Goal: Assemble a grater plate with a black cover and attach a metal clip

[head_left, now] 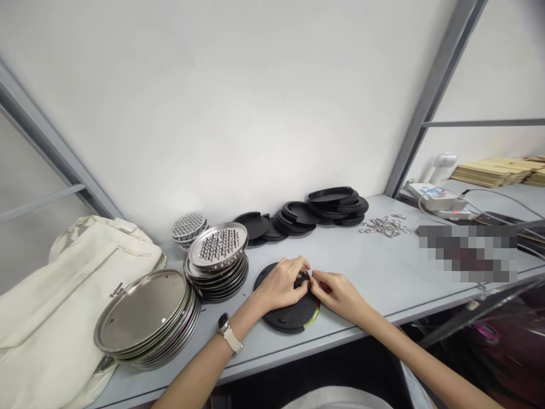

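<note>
A black round plate (pixel 290 316) lies flat near the front edge of the table, with a strip of yellow and red on its right rim. Over its top rests my left hand (pixel 284 284), fingers curled and gripping it near the right edge. My right hand (pixel 336 292) comes in from the right, thumb and forefinger pinched at that same edge. A tiny metallic glint shows between the fingertips, apparently a small metal piece; its exact shape is hidden. The fingertips of both hands nearly touch.
Black round plates (pixel 298 215) lie stacked along the wall, beside loose small metal clips (pixel 386 225). At left stand stacked perforated grater discs (pixel 219 247), stacked round metal plates (pixel 142 312) and a cream bag (pixel 72 307). White devices with cables (pixel 438 196) sit far right.
</note>
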`<action>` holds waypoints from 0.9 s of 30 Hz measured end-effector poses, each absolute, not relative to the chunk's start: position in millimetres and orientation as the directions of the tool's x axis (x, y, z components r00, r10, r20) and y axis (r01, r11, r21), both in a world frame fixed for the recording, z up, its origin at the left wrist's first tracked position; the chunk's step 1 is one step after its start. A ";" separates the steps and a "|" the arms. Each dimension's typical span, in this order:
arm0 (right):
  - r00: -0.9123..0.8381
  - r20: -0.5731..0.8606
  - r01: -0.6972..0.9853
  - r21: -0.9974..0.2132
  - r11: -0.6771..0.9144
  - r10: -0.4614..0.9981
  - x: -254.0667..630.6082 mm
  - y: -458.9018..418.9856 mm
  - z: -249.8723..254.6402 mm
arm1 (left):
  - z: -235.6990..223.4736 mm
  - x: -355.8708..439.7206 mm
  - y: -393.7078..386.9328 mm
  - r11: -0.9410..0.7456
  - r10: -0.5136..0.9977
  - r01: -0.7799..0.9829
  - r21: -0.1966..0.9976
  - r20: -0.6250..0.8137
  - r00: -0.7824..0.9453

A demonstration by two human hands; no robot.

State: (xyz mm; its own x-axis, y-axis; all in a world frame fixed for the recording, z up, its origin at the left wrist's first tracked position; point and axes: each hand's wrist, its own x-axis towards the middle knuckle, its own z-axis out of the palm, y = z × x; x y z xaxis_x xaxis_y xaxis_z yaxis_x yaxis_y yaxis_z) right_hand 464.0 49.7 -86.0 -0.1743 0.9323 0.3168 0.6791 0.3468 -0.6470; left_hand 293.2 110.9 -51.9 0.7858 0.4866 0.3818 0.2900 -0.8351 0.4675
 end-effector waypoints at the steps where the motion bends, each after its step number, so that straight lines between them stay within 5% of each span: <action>1: -0.174 0.314 0.669 -0.657 0.346 0.933 464.0 49.7 -85.5 | -51.6 293.1 110.9 -0.838 0.483 0.289 0.463 0.382 0.788; 27: -0.184 0.219 0.623 -0.728 0.286 0.958 466.9 56.2 -84.6 | -48.8 291.9 112.5 -0.879 0.443 0.301 0.370 0.399 0.803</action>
